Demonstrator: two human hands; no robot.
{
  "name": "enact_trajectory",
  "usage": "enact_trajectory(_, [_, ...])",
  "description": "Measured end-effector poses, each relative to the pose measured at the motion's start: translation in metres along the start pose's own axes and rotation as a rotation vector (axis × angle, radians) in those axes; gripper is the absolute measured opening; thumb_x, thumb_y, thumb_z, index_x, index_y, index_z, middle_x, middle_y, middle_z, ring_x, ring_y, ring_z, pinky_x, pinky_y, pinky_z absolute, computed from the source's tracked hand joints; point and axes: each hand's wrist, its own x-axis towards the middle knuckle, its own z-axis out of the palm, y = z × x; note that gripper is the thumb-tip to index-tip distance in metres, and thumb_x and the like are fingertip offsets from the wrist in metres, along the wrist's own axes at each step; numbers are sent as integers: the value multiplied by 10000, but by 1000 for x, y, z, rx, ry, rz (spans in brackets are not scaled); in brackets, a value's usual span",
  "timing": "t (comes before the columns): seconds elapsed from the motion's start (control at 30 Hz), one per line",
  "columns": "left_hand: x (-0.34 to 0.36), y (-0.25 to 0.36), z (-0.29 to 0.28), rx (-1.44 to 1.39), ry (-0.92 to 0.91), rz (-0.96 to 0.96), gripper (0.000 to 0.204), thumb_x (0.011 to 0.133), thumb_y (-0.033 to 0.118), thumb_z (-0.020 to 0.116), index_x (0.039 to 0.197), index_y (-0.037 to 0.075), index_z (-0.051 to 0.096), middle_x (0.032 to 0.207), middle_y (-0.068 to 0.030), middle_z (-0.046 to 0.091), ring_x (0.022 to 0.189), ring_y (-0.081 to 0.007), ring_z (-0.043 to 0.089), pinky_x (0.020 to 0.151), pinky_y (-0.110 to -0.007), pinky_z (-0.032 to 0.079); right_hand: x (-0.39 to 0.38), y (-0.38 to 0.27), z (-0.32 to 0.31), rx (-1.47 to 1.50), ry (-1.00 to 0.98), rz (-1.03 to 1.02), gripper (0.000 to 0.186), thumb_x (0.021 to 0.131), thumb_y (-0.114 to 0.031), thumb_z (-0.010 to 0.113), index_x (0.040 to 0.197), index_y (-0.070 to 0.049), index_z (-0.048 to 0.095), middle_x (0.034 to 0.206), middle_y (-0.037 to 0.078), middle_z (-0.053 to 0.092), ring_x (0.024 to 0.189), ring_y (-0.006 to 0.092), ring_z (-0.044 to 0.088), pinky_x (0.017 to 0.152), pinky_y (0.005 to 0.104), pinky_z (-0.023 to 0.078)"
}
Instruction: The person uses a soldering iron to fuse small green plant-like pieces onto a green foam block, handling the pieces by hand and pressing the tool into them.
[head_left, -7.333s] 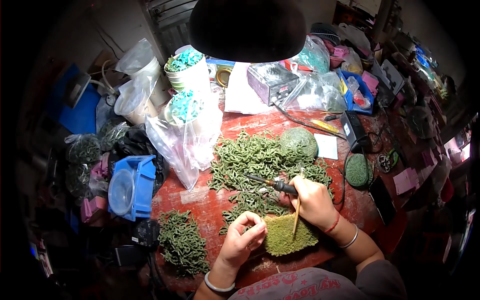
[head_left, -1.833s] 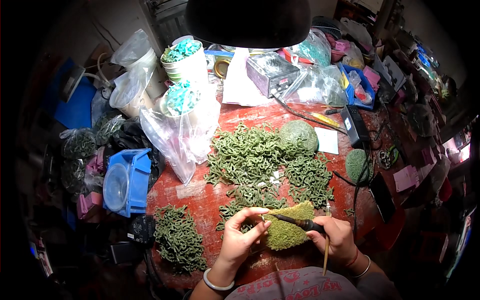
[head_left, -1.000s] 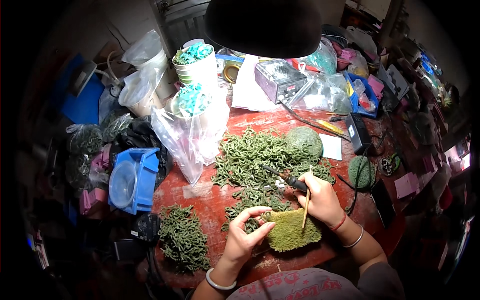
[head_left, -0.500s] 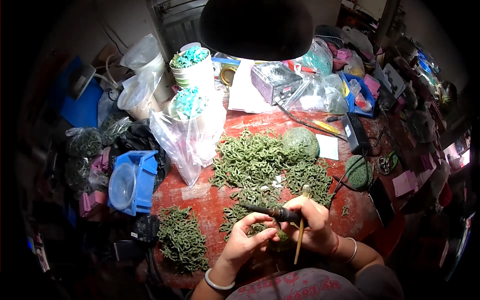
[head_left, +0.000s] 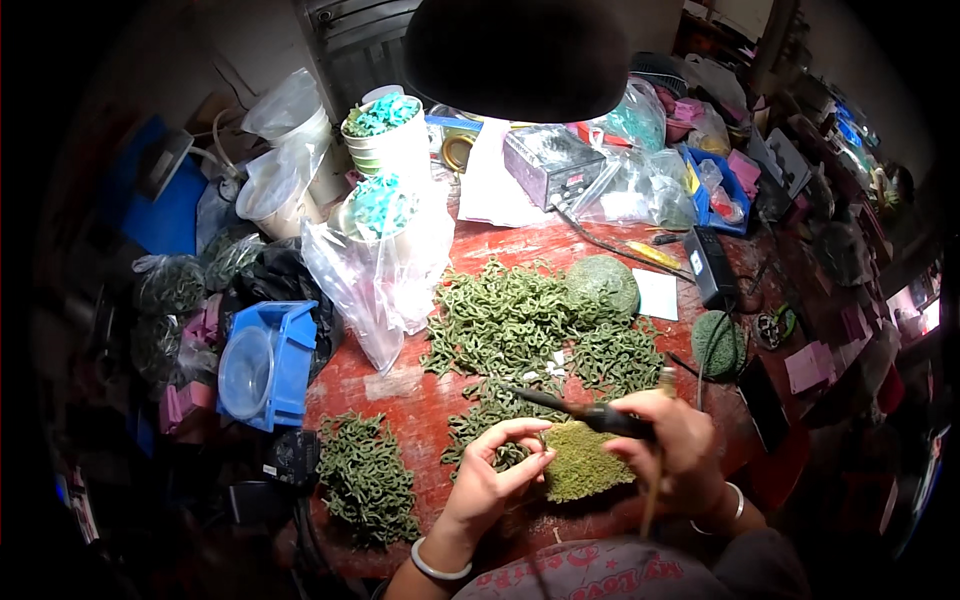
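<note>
My right hand (head_left: 680,450) is closed around a black soldering iron (head_left: 610,418), its dark tip pointing left. A thin wooden stick (head_left: 652,490) is held in the same hand, crossing the iron's handle. Below the iron is a yellow-green, rough-textured square pad (head_left: 582,468). My left hand (head_left: 492,480) pinches thumb and forefinger together at the pad's left edge; what they hold is too small to make out. Just beyond the hands spreads a large heap of curly, fuzzy green pieces (head_left: 500,310), and a smaller heap (head_left: 365,480) lies to the left.
Fuzzy green balls (head_left: 603,284) rest in and beside the large heap. Further back stand a black power unit (head_left: 552,165) with a cable and tubs of turquoise pieces (head_left: 380,205). A blue bin (head_left: 290,370) is at left; a phone (head_left: 763,405) lies at right on the red table (head_left: 400,400).
My right hand has moved right, away from my left, carrying the soldering iron and stick. More of the yellow-green pad now shows between the hands. My left hand has barely moved.
</note>
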Motion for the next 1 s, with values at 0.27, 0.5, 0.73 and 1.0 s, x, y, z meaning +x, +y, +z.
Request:
enact_trajectory(0.27, [0,-1,0,159,59,63,317,898,-33,717,1204,37,677,920,1,627,720,-61,605,623,-188,465,-46,15,-33,-239,-280,277,214,862,-193,778,1008,-71,679,707,111,614,615,326,623,547,413,492])
enact_trajectory(0.5, [3,-3,0,200,68,85,292,921,-50,676,1201,31,691,911,-1,648,745,-63,607,682,-206,491,-58,25,0,-48,-42,250,217,862,-176,793,981,-44,668,746,104,651,613,279,651,551,371,504])
enact_trajectory(0.73, [4,-5,-1,260,69,103,291,926,-53,664,1206,23,692,902,-3,652,743,-62,606,684,-205,489,-63,25,15,23,-77,178,222,878,-178,782,983,-28,656,740,101,647,602,278,643,539,367,497])
enact_trajectory(1.0, [3,-6,-1,204,58,91,301,926,-47,668,1215,32,692,906,0,648,769,-60,603,703,-208,493,-65,25,18,3,-66,133,234,878,-182,782,990,-26,647,745,98,649,602,277,644,543,370,504])
